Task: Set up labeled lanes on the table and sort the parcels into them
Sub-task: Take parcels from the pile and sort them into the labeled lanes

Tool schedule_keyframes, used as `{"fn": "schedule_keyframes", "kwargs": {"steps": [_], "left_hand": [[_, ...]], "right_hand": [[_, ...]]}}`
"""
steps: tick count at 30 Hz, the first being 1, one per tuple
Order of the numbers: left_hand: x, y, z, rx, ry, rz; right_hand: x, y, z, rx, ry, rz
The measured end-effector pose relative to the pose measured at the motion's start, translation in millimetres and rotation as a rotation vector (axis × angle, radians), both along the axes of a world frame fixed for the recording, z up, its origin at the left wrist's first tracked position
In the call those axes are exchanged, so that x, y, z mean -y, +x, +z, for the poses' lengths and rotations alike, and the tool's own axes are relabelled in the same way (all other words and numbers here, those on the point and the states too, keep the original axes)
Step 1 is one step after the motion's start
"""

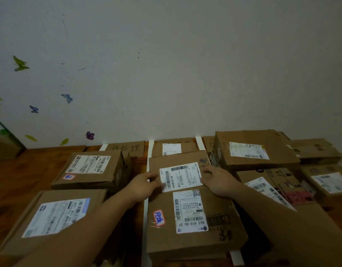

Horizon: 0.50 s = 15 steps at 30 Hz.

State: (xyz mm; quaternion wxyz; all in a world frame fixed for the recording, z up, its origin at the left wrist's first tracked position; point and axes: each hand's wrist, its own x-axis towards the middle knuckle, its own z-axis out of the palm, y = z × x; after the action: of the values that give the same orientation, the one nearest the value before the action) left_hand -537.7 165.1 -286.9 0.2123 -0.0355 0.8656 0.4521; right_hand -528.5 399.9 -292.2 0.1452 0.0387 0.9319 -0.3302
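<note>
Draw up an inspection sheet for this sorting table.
Surface: wooden table, split into lanes by white tape.
Job's things: handwritten card heads the left lane, with two parcels there; middle parcel overlaps a nearer box; more boxes on the right.
Clutter: nothing seen.
Grips: left hand and right hand hold the middle parcel by its side edges.
Cables: nothing seen.
Surroundings: white wall with butterfly stickers.
</note>
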Motion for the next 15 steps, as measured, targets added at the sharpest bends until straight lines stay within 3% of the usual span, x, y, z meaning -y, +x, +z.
{"fn": "schedule_keyframes", "kwargs": {"steps": [6, 15], "left_hand": [[0.0, 0.5, -2.8, -0.003, 0.016, 0.040], [-1.0, -4.6, -7.6, 0.080, -0.032, -0.094]], "right_hand": [[1.5, 3.2, -7.3, 0.027, 0.019, 0.018], [3.3, -0.8, -10.5, 0.099, 0.074, -0.004]]}}
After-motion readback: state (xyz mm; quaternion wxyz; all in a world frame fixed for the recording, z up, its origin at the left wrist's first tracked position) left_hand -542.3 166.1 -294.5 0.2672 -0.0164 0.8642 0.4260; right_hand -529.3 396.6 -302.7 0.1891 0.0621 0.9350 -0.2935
